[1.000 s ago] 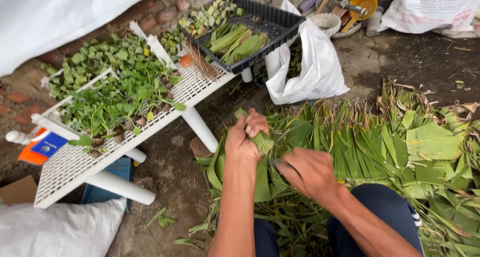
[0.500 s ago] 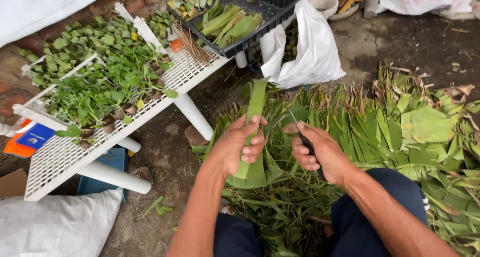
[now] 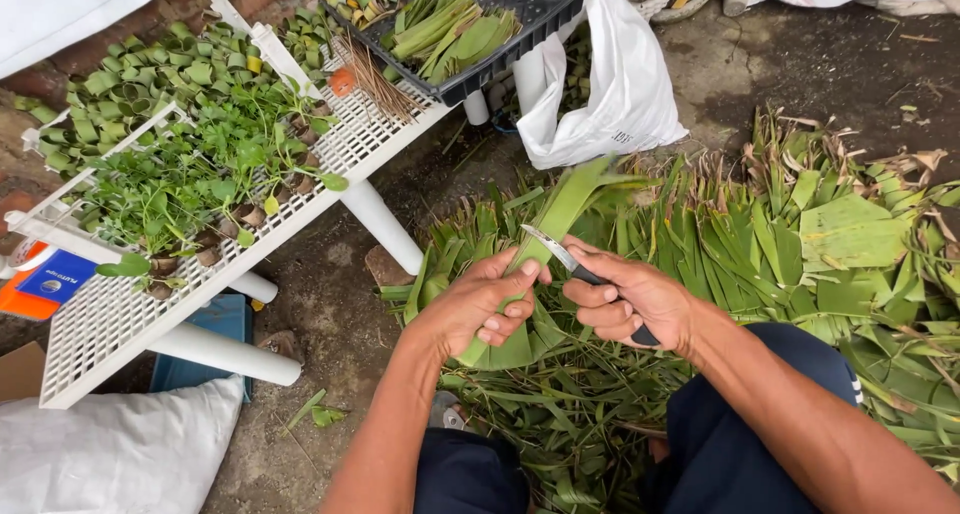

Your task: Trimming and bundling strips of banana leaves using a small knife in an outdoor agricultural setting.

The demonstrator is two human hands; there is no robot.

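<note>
While left fingers [image 3: 505, 304] clasp the long green leaf [image 3: 560, 214], right fingers [image 3: 600, 309] grip a knife [image 3: 560, 254].

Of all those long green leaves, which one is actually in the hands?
The leaf strip rising from the left hand, lifted clear of the leaf pile on the ground; the right hand sets a knife against it.

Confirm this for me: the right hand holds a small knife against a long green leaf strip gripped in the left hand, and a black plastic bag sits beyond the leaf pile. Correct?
Not quite. In the head view the plastic bag is white, not black. The rest stands: the right hand holds a small knife against the long green leaf strip gripped in the left hand, beyond the leaf pile.
</note>
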